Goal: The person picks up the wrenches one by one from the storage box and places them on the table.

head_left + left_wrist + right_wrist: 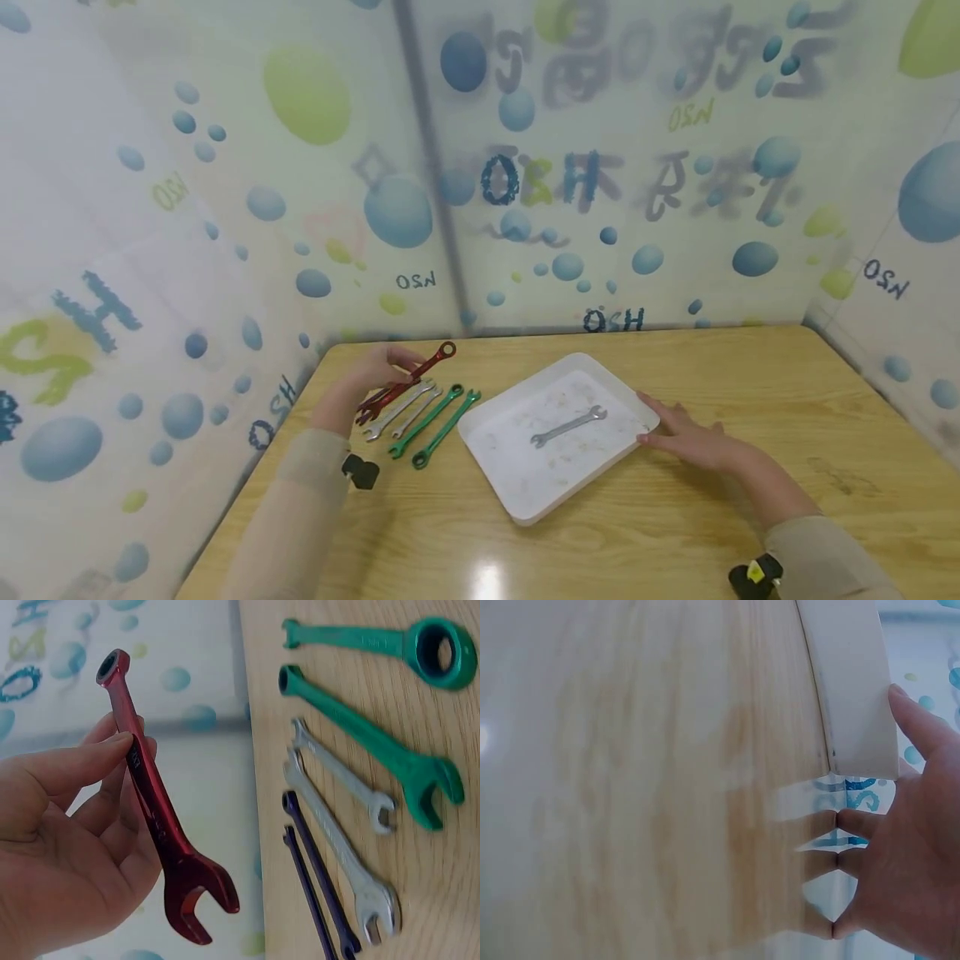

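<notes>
My left hand [375, 372] pinches a red combination wrench [161, 802] between thumb and fingers. In the left wrist view the ring end points up and the open jaw points down. Below and beside it lie two silver wrenches [341, 844], two green wrenches [364, 735] and two thin dark wrenches [319, 874] in a row. A white tray [504, 477] stands to their right, turned at an angle, with a silver open-end wrench [568, 426] inside. My right hand [693, 437] touches the tray's right corner, its fingers spread and some fingertips on the table.
The wooden table [600, 542] carries everything. Printed curtains [637, 250] with blue and green dots enclose its back and sides. A bright light reflection lies near the table's front.
</notes>
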Action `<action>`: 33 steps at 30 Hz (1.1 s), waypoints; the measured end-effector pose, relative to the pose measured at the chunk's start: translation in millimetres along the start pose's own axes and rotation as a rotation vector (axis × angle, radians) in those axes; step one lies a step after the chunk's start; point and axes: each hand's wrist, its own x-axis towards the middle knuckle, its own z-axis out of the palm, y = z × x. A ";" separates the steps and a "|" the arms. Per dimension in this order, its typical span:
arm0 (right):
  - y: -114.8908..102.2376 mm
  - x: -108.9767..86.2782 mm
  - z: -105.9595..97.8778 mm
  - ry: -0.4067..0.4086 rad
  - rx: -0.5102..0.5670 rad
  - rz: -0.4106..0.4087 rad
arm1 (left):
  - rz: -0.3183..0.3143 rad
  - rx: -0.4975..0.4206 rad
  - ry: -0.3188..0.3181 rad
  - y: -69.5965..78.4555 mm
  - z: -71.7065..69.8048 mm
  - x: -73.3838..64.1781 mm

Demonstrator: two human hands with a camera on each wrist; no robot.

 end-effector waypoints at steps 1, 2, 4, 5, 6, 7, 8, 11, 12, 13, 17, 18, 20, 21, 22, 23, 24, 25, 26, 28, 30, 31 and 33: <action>0.6 0.1 -0.2 0.000 0.000 -0.002 | -0.019 -0.009 0.007 -5.0 -2.6 0.7; 1.0 0.2 -0.3 0.000 0.000 -0.003 | -0.034 -0.006 0.016 -9.7 -5.4 1.3; 1.6 0.7 -0.1 -0.003 0.005 -0.003 | -0.062 -0.004 0.026 -17.4 -11.1 1.6; 1.8 1.0 0.1 -0.004 0.007 -0.002 | -0.079 0.001 0.036 -20.8 -13.2 1.6; 1.9 1.1 0.3 -0.004 0.005 0.000 | -0.098 -0.007 0.041 -23.1 -15.5 1.2; 1.9 1.4 0.4 -0.002 0.004 0.001 | -0.113 -0.014 0.049 -24.9 -17.6 0.7; 1.7 1.5 0.2 0.001 0.000 0.001 | -0.123 -0.002 0.064 -26.2 -19.6 0.0; 1.3 1.6 -1.6 0.011 -0.009 -0.006 | -0.144 0.016 0.099 -29.8 -25.0 -2.6; 0.7 1.6 -2.2 0.012 -0.011 -0.007 | -0.144 0.018 0.107 -31.3 -26.8 -2.9; 0.0 1.6 -2.7 0.012 -0.009 -0.009 | -0.145 0.020 0.118 -33.4 -28.2 -3.2; -1.5 2.1 -3.7 0.008 -0.013 -0.007 | -0.143 0.006 0.121 -46.1 -33.7 -2.2; -1.8 2.3 -3.6 0.008 -0.012 -0.005 | -0.149 0.005 0.124 -49.8 -34.8 -1.7; -1.8 2.6 -3.9 0.009 -0.002 -0.009 | -0.154 0.007 0.126 -56.8 -36.6 -1.0; -1.8 2.6 -4.0 0.010 0.004 -0.013 | -0.153 0.007 0.125 -59.9 -37.4 -0.7; -1.3 2.8 -4.0 0.014 0.008 -0.012 | -0.156 0.007 0.130 -62.6 -37.8 -0.6; -1.0 2.6 -4.0 0.017 0.010 -0.009 | -0.154 0.007 0.134 -64.6 -38.0 -0.7; -0.4 2.8 -4.1 0.017 0.018 -0.013 | -0.155 0.002 0.140 -66.3 -38.0 -0.8; 0.4 3.0 -4.0 0.017 0.023 -0.015 | -0.153 0.002 0.142 -67.7 -37.8 -1.0; 0.8 2.9 -3.6 0.018 0.020 -0.013 | -0.154 0.001 0.145 -68.3 -37.2 -1.3; 0.7 2.4 -2.7 0.017 0.016 -0.003 | -0.144 -0.001 0.156 -71.2 -36.1 -1.4; -0.1 1.5 -2.0 0.013 0.020 -0.005 | -0.128 -0.018 0.177 -77.7 -34.0 1.8; -0.5 0.8 -1.5 0.013 0.016 -0.002 | -0.121 -0.029 0.185 -81.6 -32.8 4.4; -1.1 -0.5 -1.2 0.013 0.015 0.005 | -0.121 -0.065 0.204 -89.7 -30.6 10.6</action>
